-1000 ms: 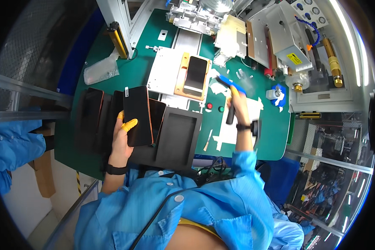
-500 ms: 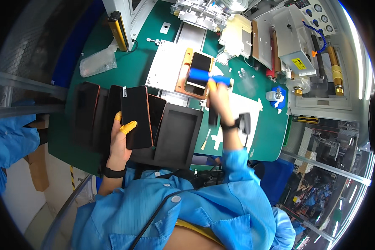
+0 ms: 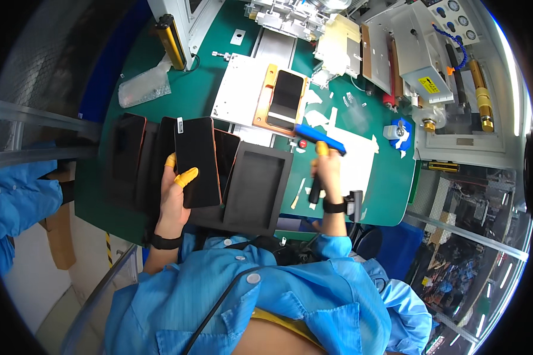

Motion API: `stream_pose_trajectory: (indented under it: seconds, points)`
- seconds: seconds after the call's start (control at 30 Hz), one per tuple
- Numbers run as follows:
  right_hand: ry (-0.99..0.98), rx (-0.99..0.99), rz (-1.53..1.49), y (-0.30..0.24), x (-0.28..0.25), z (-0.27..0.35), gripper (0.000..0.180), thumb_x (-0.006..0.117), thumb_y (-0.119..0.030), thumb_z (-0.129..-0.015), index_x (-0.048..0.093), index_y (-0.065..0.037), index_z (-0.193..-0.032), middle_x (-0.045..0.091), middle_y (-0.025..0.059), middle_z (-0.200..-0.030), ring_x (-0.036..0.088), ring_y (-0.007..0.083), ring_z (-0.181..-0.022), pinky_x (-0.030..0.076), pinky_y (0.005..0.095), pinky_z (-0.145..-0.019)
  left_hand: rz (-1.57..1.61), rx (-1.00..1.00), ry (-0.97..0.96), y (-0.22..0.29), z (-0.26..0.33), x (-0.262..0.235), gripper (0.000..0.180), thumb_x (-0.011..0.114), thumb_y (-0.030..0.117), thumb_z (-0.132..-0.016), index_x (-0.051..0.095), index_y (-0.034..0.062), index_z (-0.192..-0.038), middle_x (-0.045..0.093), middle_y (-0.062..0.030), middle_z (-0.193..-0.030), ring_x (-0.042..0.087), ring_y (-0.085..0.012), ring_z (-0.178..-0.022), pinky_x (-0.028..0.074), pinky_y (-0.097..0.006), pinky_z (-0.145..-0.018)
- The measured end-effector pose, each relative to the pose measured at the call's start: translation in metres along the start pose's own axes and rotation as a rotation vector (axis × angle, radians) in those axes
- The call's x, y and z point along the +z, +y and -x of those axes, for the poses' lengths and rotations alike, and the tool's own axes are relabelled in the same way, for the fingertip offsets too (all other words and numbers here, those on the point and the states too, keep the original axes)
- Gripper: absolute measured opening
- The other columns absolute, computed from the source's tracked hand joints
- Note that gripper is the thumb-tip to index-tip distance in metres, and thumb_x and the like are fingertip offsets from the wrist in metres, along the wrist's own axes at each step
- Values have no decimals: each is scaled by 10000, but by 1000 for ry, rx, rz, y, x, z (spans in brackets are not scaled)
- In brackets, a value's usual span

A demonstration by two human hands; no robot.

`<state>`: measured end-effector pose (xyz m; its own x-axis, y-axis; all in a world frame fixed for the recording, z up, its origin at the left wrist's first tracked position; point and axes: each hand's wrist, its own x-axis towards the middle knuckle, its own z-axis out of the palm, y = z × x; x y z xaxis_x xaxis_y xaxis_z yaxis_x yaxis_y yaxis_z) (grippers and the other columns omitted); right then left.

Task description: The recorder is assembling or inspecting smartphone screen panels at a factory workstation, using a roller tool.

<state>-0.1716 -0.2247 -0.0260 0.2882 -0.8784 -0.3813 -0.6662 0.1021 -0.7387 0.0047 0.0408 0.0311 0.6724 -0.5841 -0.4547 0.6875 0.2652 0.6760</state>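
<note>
The big green table [image 3: 219, 100] holds a white plate with an orange frame [image 3: 265, 100], and a dark phone [image 3: 285, 97] lies flat in it so it cannot slide. The left hand [image 3: 173, 198] is curled around another black phone [image 3: 196, 161], lifting it over the black foam trays [image 3: 260, 186], thumb on the glass to keep it steady. The right hand [image 3: 326, 171] is shut tight on a blue-headed tool [image 3: 318, 139], just below the frame
</note>
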Motion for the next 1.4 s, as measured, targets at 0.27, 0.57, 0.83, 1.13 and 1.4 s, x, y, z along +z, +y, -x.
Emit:
stream_pose_trajectory:
  seconds: [0.27, 0.57, 0.83, 1.13, 1.4]
  points:
    - [224, 213, 132, 121, -15, -62, 417, 481, -329, -829, 493, 80, -747, 557, 183, -536, 569, 260, -436, 461, 356, -423, 8, 13, 130, -3, 7, -7, 386, 413, 86, -865, 335, 84, -1243, 493, -67, -1102, 515, -167, -988, 442, -290, -841]
    - [603, 309, -114, 199, -29, -94, 415, 452, -362, -848, 444, 50, -801, 528, 143, -518, 518, 225, -364, 412, 341, -330, -54, 209, 34, 21, 3, -48, 377, 405, 185, -897, 323, 178, -1265, 423, -38, -1209, 440, -193, -1077, 357, -349, -943]
    - [569, 240, 359, 146, 8, -25, 376, 538, -352, -744, 528, 24, -759, 562, 204, -721, 563, 320, -650, 431, 411, -550, -956, 564, 327, 116, -19, -166, 399, 450, 133, -832, 414, -26, -1196, 405, -172, -1208, 400, -259, -1102, 309, -332, -950]
    - [85, -199, 15, 24, 81, 112, 355, 517, -299, -799, 463, 44, -873, 564, 201, -654, 576, 365, -618, 454, 415, -516, -1974, 1118, -243, 181, -17, -236, 395, 398, 121, -814, 432, -20, -1181, 352, -222, -1251, 348, -351, -1141, 253, -388, -979]
    - [259, -297, 377, 92, -10, 113, 238, 510, -81, -777, 435, 44, -966, 528, 247, -637, 528, 414, -582, 395, 418, -438, -925, 416, 416, 109, -64, -200, 353, 572, 43, -751, 530, 73, -1101, 535, -33, -1021, 491, -126, -886, 394, -252, -774]
